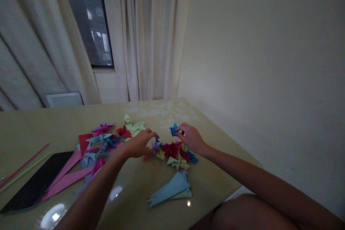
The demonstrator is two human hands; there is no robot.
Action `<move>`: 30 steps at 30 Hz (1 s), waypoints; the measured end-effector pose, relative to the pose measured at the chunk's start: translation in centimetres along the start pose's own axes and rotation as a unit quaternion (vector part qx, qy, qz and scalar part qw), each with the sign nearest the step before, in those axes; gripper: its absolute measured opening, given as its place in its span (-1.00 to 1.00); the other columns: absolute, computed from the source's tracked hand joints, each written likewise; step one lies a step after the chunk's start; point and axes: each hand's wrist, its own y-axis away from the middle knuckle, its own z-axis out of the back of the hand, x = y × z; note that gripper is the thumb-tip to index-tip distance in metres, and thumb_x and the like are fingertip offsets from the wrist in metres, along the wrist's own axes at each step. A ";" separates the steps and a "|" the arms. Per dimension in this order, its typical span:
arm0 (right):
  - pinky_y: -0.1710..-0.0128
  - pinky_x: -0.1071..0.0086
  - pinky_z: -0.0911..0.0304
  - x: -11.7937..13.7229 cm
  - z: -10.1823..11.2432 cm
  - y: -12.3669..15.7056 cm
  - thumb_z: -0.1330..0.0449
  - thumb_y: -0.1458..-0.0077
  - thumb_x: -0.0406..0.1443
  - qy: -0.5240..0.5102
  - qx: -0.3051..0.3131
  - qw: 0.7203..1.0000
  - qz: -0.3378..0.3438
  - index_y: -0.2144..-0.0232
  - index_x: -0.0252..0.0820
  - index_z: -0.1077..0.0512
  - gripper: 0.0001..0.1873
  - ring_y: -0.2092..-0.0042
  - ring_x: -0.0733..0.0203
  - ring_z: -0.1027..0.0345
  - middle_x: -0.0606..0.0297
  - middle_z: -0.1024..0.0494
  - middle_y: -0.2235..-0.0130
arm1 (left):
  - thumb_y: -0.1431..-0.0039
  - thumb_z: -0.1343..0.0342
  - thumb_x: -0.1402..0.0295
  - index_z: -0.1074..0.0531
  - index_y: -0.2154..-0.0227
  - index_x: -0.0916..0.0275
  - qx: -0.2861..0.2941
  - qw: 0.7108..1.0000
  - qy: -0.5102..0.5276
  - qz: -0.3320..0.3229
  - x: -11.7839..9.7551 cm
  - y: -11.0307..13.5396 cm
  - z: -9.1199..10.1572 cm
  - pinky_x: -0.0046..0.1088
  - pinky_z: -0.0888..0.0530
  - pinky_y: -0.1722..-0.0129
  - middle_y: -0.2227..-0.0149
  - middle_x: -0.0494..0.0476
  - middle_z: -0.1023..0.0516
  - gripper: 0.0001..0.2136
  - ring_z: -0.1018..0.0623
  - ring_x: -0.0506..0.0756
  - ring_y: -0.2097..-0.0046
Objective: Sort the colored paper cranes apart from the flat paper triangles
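Note:
My right hand (191, 137) pinches a small blue origami crane (173, 129) by one end, just above the table and behind a pile of folded cranes. My left hand (141, 143) has thumb and forefinger apart at the pile's left side, close to a purple origami crane (156, 146); whether it touches the crane is unclear. In that pile lie red cranes (171, 150), a yellow crane (160, 153), a pale green crane (174, 162) and a blue one (192, 156).
Left of my left forearm is a second heap of paper cranes (104, 138) with pink folded strips (67, 181). A black phone-like slab (40, 179) and two thin sticks (25, 165) lie further left. Light-blue folded paper (171, 188) is near the front. A wall (256, 79) borders the table's right.

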 end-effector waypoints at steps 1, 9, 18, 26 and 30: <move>0.18 0.37 -0.25 -0.6 0.0 -0.2 -0.33 -0.25 -0.34 0.016 0.010 1.000 -0.010 0.27 -0.18 -0.61 -0.96 0.27 0.23 -0.45 0.25 -0.60 0.21 | 0.10 -0.40 0.33 -0.52 -0.09 0.06 0.038 0.999 -0.025 0.019 0.6 0.1 -0.3 -0.17 -0.46 -0.10 -0.04 0.19 -0.49 -0.42 -0.52 0.28 -0.07; 0.16 0.39 -0.24 -3.1 -0.8 -1.5 -0.25 -0.33 -0.29 0.102 0.092 0.990 -0.018 0.19 -0.11 -0.68 -0.82 0.12 0.14 -0.51 0.19 -0.66 0.13 | -0.11 -0.16 0.44 -0.56 0.10 0.15 0.018 0.999 -0.012 0.043 3.9 -1.6 -3.9 -0.31 -0.48 -0.01 0.08 0.18 -0.52 -0.73 -0.59 0.19 0.07; 0.14 0.41 -0.24 -4.2 -2.4 -3.3 -0.22 -0.27 -0.39 0.088 0.133 0.987 -0.014 0.25 -0.23 -0.69 -0.79 0.12 0.11 -0.54 0.12 -0.69 0.18 | -0.18 -0.14 0.38 -0.49 -0.04 0.19 -0.159 0.980 0.115 0.034 5.8 -2.8 -6.2 -0.15 -0.55 -0.07 -0.02 0.29 -0.58 -0.65 -0.63 0.22 0.01; 0.05 0.40 -0.32 -4.9 -3.9 -2.7 -0.21 -0.22 -0.43 0.038 0.139 0.990 -0.011 0.17 -0.20 -0.68 -0.76 0.09 0.13 -0.57 0.15 -0.72 0.12 | -0.18 -0.11 0.36 -0.48 -0.03 0.22 -0.178 0.977 0.094 0.067 5.5 -2.8 -6.2 -0.20 -0.60 0.08 -0.02 0.29 -0.59 -0.65 -0.64 0.16 0.16; 0.02 0.35 -0.36 -5.4 -4.1 -2.4 -0.23 -0.22 -0.40 0.016 0.133 0.991 -0.009 0.10 -0.20 -0.66 -0.74 0.06 0.11 -0.58 0.12 -0.71 0.08 | -0.19 -0.11 0.39 -0.57 0.27 0.19 -0.136 0.987 0.039 0.082 5.0 -2.5 -5.4 -0.27 -0.53 0.09 0.21 0.20 -0.68 -0.86 -0.64 0.18 0.17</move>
